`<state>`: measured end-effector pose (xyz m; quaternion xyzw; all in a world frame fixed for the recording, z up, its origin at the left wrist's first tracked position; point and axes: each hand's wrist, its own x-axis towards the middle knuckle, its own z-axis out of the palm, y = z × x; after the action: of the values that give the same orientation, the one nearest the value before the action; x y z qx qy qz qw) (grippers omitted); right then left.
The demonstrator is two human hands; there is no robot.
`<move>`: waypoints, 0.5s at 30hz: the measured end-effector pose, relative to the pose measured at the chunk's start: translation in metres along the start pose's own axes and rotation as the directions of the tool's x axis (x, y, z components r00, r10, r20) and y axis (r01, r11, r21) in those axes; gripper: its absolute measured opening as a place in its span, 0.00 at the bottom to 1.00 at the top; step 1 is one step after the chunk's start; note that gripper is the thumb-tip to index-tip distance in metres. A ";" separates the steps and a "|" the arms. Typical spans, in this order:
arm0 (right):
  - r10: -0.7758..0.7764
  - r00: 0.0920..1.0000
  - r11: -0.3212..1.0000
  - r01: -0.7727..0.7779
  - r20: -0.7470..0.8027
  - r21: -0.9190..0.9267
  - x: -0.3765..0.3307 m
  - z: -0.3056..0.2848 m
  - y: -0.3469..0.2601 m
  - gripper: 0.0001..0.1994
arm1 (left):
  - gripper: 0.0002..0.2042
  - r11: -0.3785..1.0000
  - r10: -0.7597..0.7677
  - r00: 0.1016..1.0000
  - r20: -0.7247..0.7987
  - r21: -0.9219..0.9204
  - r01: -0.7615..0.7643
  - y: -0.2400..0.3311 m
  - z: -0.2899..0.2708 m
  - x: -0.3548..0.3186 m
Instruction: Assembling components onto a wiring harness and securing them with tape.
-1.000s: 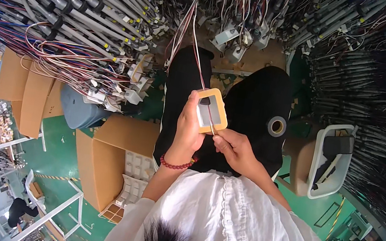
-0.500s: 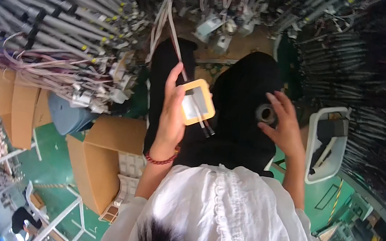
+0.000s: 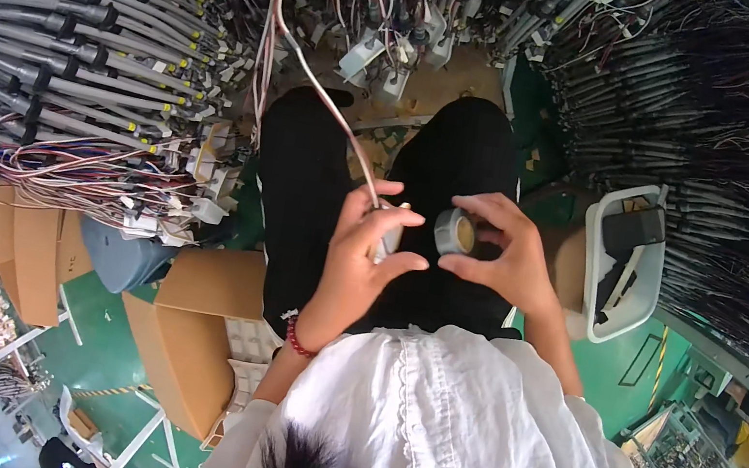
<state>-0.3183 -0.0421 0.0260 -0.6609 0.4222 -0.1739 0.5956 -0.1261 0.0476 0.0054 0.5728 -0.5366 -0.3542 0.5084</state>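
My left hand (image 3: 361, 256) is closed around a small pale connector piece (image 3: 389, 236), seen edge-on, at the end of a thin pink and white wire bundle (image 3: 319, 88). The bundle runs up to the wiring board overhead. My right hand (image 3: 503, 259) pinches a small grey roll of tape (image 3: 455, 232) between thumb and fingers, right beside the left hand's fingertips. Both hands are above my lap, over black trousers (image 3: 304, 184). A red bead bracelet (image 3: 299, 338) circles my left wrist.
Dense cable harnesses with grey sleeves (image 3: 77, 69) and loose connectors (image 3: 374, 48) hang around my knees. A white bin (image 3: 624, 264) with dark parts stands at the right. Brown cardboard boxes (image 3: 194, 323) sit at the left on the green floor (image 3: 103, 338).
My right hand picked up the tape roll from my right thigh and brought it to my left hand. My left hand lowered and turned the connector piece edge-on.
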 end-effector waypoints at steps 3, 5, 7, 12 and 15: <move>-0.067 0.997 0.994 0.065 0.025 0.090 0.002 0.013 -0.009 0.30 | 0.16 0.999 -0.009 1.000 0.009 -0.046 0.010 -0.002 0.004 -0.002; -0.094 0.994 0.995 0.092 0.059 0.032 0.003 0.016 -0.014 0.29 | 0.13 0.997 -0.028 0.999 -0.024 -0.079 0.026 0.001 0.002 -0.002; -0.099 0.991 0.994 0.095 0.094 0.045 0.002 0.016 -0.018 0.29 | 0.09 0.996 -0.020 0.999 -0.051 -0.089 0.015 0.003 -0.002 -0.004; -0.088 0.984 0.996 0.083 0.153 0.042 0.002 0.021 -0.029 0.29 | 0.05 0.998 -0.011 0.995 -0.094 -0.056 0.005 0.008 -0.007 -0.006; -0.130 0.982 0.991 0.134 0.135 -0.020 0.004 0.024 -0.030 0.28 | 0.06 0.992 -0.066 0.994 -0.082 -0.111 0.057 0.005 -0.010 -0.005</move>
<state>-0.2882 -0.0316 0.0477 -0.7062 0.3390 -0.1622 0.6000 -0.1188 0.0547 0.0122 0.5752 -0.4764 -0.3735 0.5502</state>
